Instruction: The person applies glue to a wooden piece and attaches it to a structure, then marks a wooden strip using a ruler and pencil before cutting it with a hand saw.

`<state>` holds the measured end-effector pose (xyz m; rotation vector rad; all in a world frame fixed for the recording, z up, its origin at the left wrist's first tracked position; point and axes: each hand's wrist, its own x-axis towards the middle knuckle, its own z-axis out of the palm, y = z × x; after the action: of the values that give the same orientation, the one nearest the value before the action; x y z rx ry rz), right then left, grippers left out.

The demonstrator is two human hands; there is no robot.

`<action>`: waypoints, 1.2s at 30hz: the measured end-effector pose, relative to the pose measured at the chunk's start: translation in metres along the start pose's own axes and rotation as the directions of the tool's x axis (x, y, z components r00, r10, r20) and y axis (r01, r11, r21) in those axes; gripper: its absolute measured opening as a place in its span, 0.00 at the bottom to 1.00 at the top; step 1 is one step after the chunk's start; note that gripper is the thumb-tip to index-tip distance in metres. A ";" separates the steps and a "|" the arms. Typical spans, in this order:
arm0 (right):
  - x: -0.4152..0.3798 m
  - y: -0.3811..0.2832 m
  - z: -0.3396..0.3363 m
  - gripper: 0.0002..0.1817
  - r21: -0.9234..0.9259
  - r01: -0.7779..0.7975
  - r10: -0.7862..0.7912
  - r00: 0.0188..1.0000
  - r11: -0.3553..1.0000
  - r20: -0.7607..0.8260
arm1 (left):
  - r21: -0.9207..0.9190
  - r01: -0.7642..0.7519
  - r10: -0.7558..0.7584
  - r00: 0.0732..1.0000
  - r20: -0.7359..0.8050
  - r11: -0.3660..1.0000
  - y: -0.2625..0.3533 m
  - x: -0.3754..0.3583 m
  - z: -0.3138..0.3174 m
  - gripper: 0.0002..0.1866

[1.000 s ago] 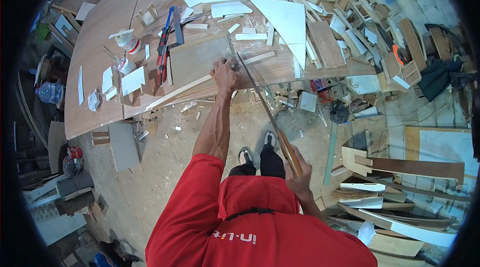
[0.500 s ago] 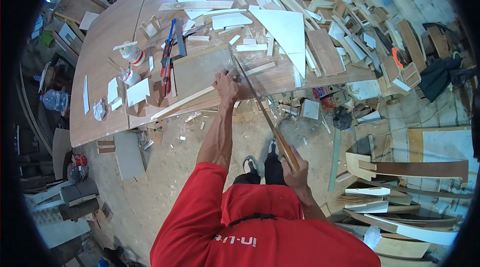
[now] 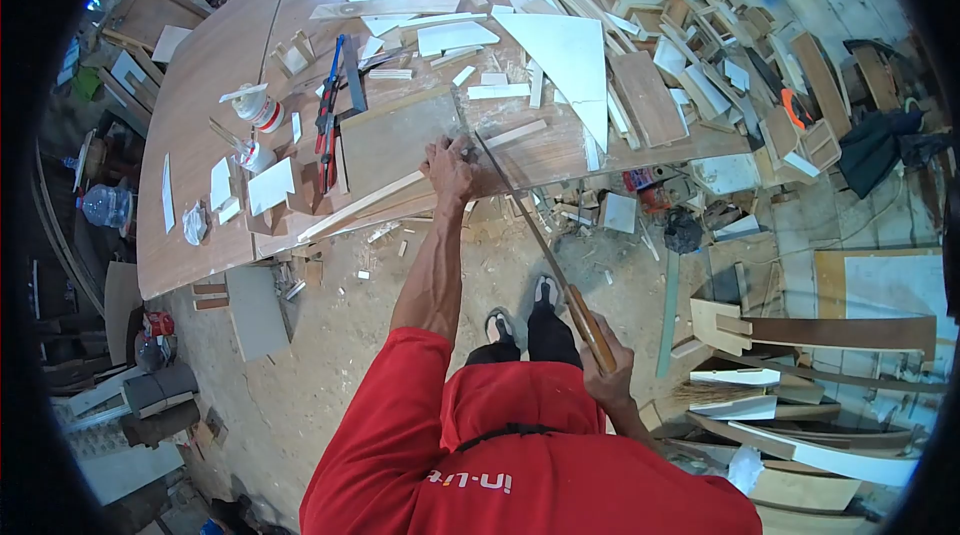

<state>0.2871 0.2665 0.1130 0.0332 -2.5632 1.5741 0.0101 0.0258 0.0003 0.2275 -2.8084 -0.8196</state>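
My right hand (image 3: 612, 375) is closed round the wooden handle of a handsaw (image 3: 535, 228), whose long narrow blade slants up and left to the table edge. The blade lies across a pale wooden strip (image 3: 375, 200), just right of my left hand (image 3: 449, 171). My left hand presses down with bent fingers and grips the strip near the cut. Beneath the fingers and behind the strip lies a flat grey-brown board (image 3: 395, 140). The strip runs slantwise along the table's front edge, and its other end shows beyond the blade.
On the brown table (image 3: 205, 125) are a red and black clamp (image 3: 329, 125), a white glue bottle (image 3: 262, 110), a cup (image 3: 257, 157) and a large white panel (image 3: 570, 65). Wooden offcuts (image 3: 690, 45) are heaped at the right. Scraps litter the floor below.
My right hand has drawn the saw back toward my body and slightly right, down along its slant. My left hand stays on the strip.
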 end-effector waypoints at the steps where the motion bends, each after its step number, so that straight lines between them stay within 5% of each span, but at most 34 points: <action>1: 0.005 0.001 0.006 0.26 -0.002 -0.006 0.006 1.000 1.000 -0.003 | -0.010 -0.001 0.001 1.000 -0.005 1.000 -0.001 0.000 0.000 0.21; 5: 0.034 0.017 0.032 0.25 0.018 -0.140 0.139 0.989 0.990 0.059 | -0.044 0.002 -0.003 1.000 -0.020 0.999 0.003 0.001 -0.001 0.19; 11: -0.001 -0.009 -0.004 0.25 0.009 -0.109 0.108 0.993 0.994 0.044 | -0.007 -0.007 0.007 1.000 -0.011 1.000 0.003 0.000 -0.002 0.17; 16: 0.035 0.023 0.036 0.25 0.011 -0.093 0.092 0.995 0.996 0.026 | -0.012 0.000 -0.001 1.000 -0.023 1.000 0.004 -0.002 0.000 0.17; 18: 0.044 0.024 0.045 0.25 0.006 0.056 -0.056 0.997 0.998 -0.046 | -0.011 -0.018 0.018 0.999 -0.034 1.000 0.003 0.004 -0.004 0.18; 24: 0.000 0.002 -0.002 0.24 -0.034 -0.064 0.065 0.997 0.997 0.029 | -0.018 0.009 -0.009 1.000 -0.002 1.000 0.007 -0.003 -0.007 0.19; 28: 0.040 0.016 0.035 0.24 -0.005 -0.083 0.083 0.996 0.997 0.039 | -0.020 -0.003 0.003 1.000 0.006 1.000 0.009 -0.003 -0.007 0.20; 31: 0.044 0.025 0.046 0.24 0.004 0.063 -0.063 0.996 0.998 -0.062 | -0.008 -0.016 0.016 1.000 -0.019 1.000 0.008 0.001 -0.008 0.19; 34: 0.007 0.002 0.010 0.22 0.034 -0.131 0.130 0.991 0.991 0.040 | -0.015 -0.030 0.029 0.999 -0.028 0.999 0.005 0.000 -0.003 0.18; 36: 0.005 0.002 0.011 0.22 0.048 -0.106 0.105 0.994 0.993 0.019 | -0.020 -0.039 0.038 0.999 -0.036 0.999 0.001 -0.002 -0.001 0.17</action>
<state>0.2812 0.2578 0.1068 -0.0865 -2.5779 1.6801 0.0121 0.0265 0.0019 0.1819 -2.7603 -0.8275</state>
